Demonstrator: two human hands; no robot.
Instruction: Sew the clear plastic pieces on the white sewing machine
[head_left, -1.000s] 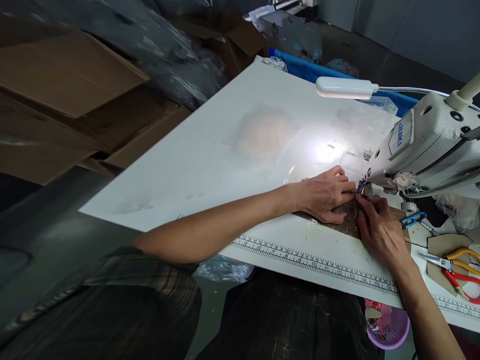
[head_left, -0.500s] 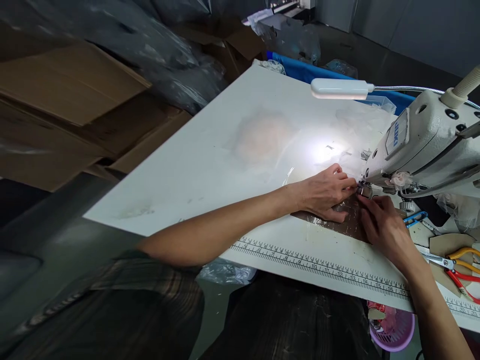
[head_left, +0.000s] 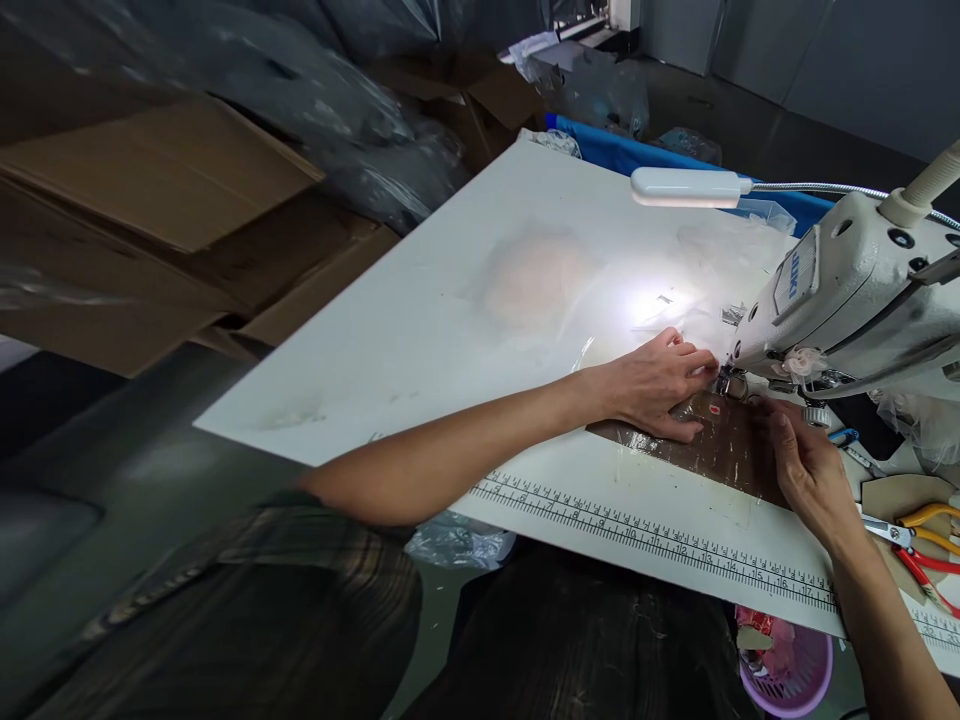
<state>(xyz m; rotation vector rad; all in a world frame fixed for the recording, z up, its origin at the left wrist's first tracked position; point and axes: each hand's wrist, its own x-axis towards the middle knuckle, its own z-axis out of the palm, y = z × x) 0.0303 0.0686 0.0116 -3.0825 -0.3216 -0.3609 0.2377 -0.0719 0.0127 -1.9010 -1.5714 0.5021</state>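
Note:
A white sewing machine (head_left: 847,290) stands at the right of the white table (head_left: 420,330). Under its needle area lies a brown taped plate (head_left: 727,450) with a small red mark. My left hand (head_left: 664,385) rests on sheer pale material (head_left: 705,330) and the plate's left part, fingers spread, fingertips beside the presser foot (head_left: 727,380). To the right of the foot, my right hand (head_left: 810,460) has its thumb and fingers drawn together near the plate's right edge; whatever lies between them is too small to make out.
A lamp (head_left: 686,187) shines over the table. Scissors (head_left: 896,528), red-handled pliers (head_left: 919,575) and a blue tool (head_left: 844,437) lie at the right. A printed ruler runs along the front edge. Below are a pink basket (head_left: 806,670) and, at left, cardboard boxes (head_left: 165,170).
My right hand has moved right, away from the presser foot, uncovering more of the brown plate and its red mark. My left hand has barely moved. The view has shifted slightly.

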